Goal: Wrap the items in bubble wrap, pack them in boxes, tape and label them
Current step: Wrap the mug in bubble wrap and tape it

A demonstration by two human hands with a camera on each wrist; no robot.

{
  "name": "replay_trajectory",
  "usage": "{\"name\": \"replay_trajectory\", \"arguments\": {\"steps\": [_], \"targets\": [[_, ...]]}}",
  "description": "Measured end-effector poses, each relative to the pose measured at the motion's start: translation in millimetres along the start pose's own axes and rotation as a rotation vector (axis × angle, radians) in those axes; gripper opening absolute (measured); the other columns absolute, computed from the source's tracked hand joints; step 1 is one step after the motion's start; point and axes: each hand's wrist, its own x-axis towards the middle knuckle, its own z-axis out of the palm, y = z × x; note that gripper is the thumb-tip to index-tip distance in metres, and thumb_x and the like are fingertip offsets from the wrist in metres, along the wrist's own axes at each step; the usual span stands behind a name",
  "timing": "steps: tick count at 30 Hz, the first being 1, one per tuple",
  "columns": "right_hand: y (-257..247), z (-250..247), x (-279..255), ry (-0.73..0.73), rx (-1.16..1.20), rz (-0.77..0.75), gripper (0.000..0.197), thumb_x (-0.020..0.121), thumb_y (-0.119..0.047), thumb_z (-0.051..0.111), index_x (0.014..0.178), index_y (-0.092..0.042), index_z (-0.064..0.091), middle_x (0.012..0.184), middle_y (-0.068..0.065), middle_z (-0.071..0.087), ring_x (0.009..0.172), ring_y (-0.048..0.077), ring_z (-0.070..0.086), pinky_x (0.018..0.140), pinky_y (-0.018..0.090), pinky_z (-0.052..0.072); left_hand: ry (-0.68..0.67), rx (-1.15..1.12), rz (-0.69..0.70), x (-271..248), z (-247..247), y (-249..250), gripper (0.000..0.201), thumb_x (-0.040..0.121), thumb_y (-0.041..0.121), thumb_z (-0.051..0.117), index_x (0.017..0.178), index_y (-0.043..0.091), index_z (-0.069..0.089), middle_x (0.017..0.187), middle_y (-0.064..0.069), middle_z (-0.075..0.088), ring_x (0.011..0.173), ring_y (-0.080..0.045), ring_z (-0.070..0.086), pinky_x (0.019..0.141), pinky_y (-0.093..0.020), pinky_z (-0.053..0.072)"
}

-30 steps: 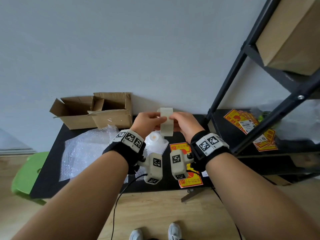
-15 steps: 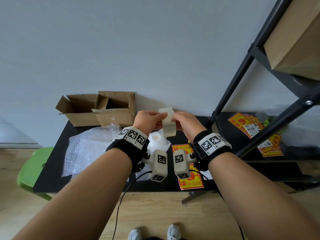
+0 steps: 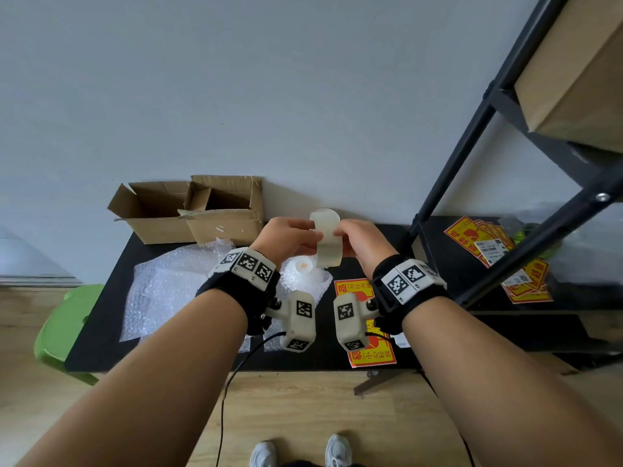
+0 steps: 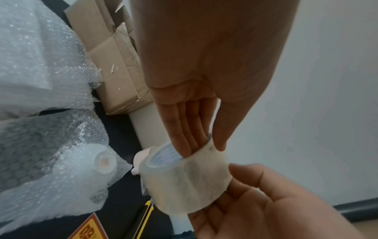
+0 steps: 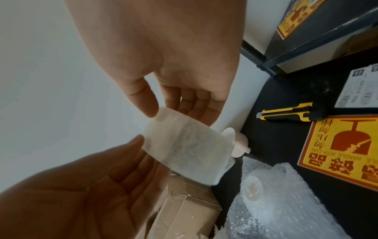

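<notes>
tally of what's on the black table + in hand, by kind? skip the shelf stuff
Cardboard boxes: 2, open, at the back by the wall
Tape roll: 1, held by left hand and right hand
Bubble-wrapped item: 1
Loose bubble wrap sheet: 1
Utility knife: 1
Yellow fragile label: 1
Total: 7

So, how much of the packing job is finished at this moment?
Done: one item lies wrapped in bubble wrap on the table. In hand: left hand and right hand hold the tape roll above it; no tape strip shows pulled out yet. Left: both boxes stand open and look empty, so packing, taping and the labels remain.
</notes>
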Motion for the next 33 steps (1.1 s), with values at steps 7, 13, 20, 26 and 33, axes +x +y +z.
{"name": "replay_trajectory", "arguments": {"steps": [7, 13, 20, 26, 33], "targets": [[-2.5, 4.5, -3.2, -0.047, -0.081, -0.031, 0.027, 0.083, -0.004, 0.047, 0.103, 0.005, 0.064, 0.1, 0.018, 0.061, 0.11, 0.041, 0.06, 0.097, 0.054, 0.051, 0.055, -0.093, -0.025, 2.3, -6.2, -0.3, 0.035, 0.084, 0.003, 0.072, 0.116, -0.009, 0.063, 0.1, -0.027, 0.07, 0.087, -0.032, 0.071, 0.087, -0.04, 0.058], [-1.1, 4.8, -3.1, -0.071, -0.052, -0.077, 0.022, 0.084, -0.002, 0.049, 0.075, -0.012, 0.067, 0.089, 0.014, 0.062, 0.098, 0.034, 0.062, 0.096, 0.052, 0.052, 0.095, -0.158, -0.036, 9.2, -8.3, 0.3, 0.031, 0.087, 0.009, 0.07, 0.111, -0.01, 0.065, 0.101, -0.025, 0.07, 0.091, -0.035, 0.07, 0.089, -0.042, 0.057], [-5.4, 6.0, -2.6, -0.031, -0.004, -0.053, 0.017, 0.087, -0.009, 0.054, 0.085, -0.007, 0.07, 0.108, 0.025, 0.067, 0.103, 0.037, 0.066, 0.095, 0.053, 0.052, 0.016, 0.027, 0.005, 8.1, -9.3, 2.7, 0.035, 0.083, 0.01, 0.075, 0.116, 0.004, 0.069, 0.097, -0.021, 0.073, 0.086, -0.029, 0.07, 0.09, -0.042, 0.057], [-2.8, 5.9, 1.5, 0.02, 0.031, -0.029, 0.032, 0.074, -0.023, 0.057, 0.094, -0.002, 0.071, 0.105, 0.023, 0.069, 0.102, 0.036, 0.066, 0.095, 0.056, 0.051, 0.01, 0.054, 0.045, 1.6, -5.8, 4.5, 0.037, 0.082, 0.009, 0.075, 0.119, 0.007, 0.069, 0.096, -0.021, 0.073, 0.093, -0.036, 0.07, 0.088, -0.043, 0.057], [-6.8, 3.8, -1.3, 0.033, 0.001, -0.006, 0.047, 0.058, -0.029, 0.056, 0.094, -0.003, 0.069, 0.107, 0.021, 0.07, 0.102, 0.035, 0.067, 0.097, 0.056, 0.05, 0.069, 0.002, 0.055, 0.0, -0.1, 5.6, 0.025, 0.084, 0.006, 0.074, 0.109, 0.002, 0.071, 0.063, 0.0, 0.07, 0.058, -0.013, 0.067, 0.071, -0.03, 0.061]]}}
